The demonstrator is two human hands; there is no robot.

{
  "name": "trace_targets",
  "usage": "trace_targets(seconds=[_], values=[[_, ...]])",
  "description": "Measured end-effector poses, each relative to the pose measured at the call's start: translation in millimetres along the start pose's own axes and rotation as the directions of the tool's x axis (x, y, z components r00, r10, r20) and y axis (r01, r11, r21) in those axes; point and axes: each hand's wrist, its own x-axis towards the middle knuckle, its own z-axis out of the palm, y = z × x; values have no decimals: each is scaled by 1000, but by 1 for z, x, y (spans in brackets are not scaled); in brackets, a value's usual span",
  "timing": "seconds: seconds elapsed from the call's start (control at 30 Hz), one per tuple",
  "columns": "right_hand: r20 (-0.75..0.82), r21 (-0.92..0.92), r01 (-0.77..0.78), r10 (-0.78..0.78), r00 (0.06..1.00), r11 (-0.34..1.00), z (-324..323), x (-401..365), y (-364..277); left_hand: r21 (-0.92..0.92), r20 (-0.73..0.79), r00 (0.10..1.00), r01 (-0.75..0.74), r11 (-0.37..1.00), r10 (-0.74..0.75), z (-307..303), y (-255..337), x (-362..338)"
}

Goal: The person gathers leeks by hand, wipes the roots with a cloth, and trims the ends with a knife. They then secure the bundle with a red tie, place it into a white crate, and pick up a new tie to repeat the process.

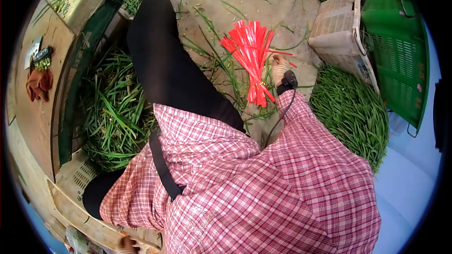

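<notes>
My right hand (281, 69), in a striped glove with bare fingertips, is at the right side of a bundle of red plastic strips (254, 56) on the floor. Its fingers are closed at one red strip (278, 52) that sticks out sideways from the bundle. The bundle is pinched together near its lower end and fans out at the top. At the bottom edge of the view, my left hand (127, 244) is partly cut off beside a pale plastic crate (89, 211). Its fingers are too blurred to make out.
Cut green stalks (351, 113) lie in a dense pile on the right, below a white crate (334, 23) and a green crate (395, 42). Loose leaves (117, 108) heap up by my left leg. A wooden board (44, 84) at far left bears a brown cloth (39, 84).
</notes>
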Motion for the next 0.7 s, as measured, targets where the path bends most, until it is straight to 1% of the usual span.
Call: trace_targets(seconds=[0.03,0.07,0.1,0.13,0.17,0.2,0.23,0.27,0.3,0.33,0.37,0.4,0.43,0.47,0.5,0.53,0.57,0.6,0.63,0.67,0.7], values=[[-33,-6,94,-94,995,996,-1,8,-18,-37,-144,984,-110,993,104,-7,25,-4],[-25,-44,169,-171,985,985,1,18,-34,-56,-250,953,-192,980,172,-12,57,-7],[82,-176,179,-167,983,968,8,26,-41,-68,-357,905,-272,960,231,-14,74,-8],[184,-301,203,-152,971,932,16,35,-52,-71,-348,907,-276,958,236,-35,55,26],[273,-417,243,-134,953,876,22,38,-66,-84,-342,908,-284,955,240,-57,25,59],[332,-450,268,-119,936,852,30,42,-63,-148,-345,903,-323,935,257,-50,51,42],[356,-420,266,-112,928,868,36,46,-63,-221,-386,887,-357,907,255,-48,78,29],[350,-347,256,-129,928,902,40,53,-66,-183,-446,831,-449,875,333,-41,107,9],[302,-217,222,-151,941,951,33,62,-78,-133,-506,766,-522,843,395,-35,129,-4],[231,-10,163,-156,960,987,26,74,-83,-276,-545,738,-606,746,398,-30,133,5],[177,249,96,-143,974,964,14,84,-97,-285,-527,719,-652,703,453,-28,151,-3],[177,501,20,-125,976,865,1,86,-125,-307,-501,716,-673,673,486,-19,176,-11],[202,685,-35,-143,969,728,-22,86,-161,-247,-388,648,-759,603,656,-13,202,-15],[238,787,-49,-229,944,615,-44,77,-206,-310,-289,620,-782,541,730,-2,227,-17],[265,832,-29,-351,898,553,-69,60,-250,-374,-165,597,-775,510,785,10,252,-18],[281,848,37,-507,815,529,-94,42,-297,-485,-61,587,-725,490,808,22,277,-25],[286,864,101,-645,709,494,-116,20,-348,-636,-70,466,-702,321,882,42,295,-20],[312,858,168,-752,581,485,-133,0,-388,-786,-84,420,-586,199,903,61,308,-15],[337,850,240,-835,435,469,-146,-16,-423,-882,-94,376,-461,98,922,73,319,-15],[288,857,355,-918,274,374,-155,-29,-450,-933,-102,392,-357,49,914,85,325,-5],[242,852,452,-964,106,264,-160,-37,-474,-969,-101,400,-249,2,911,88,329,3]])
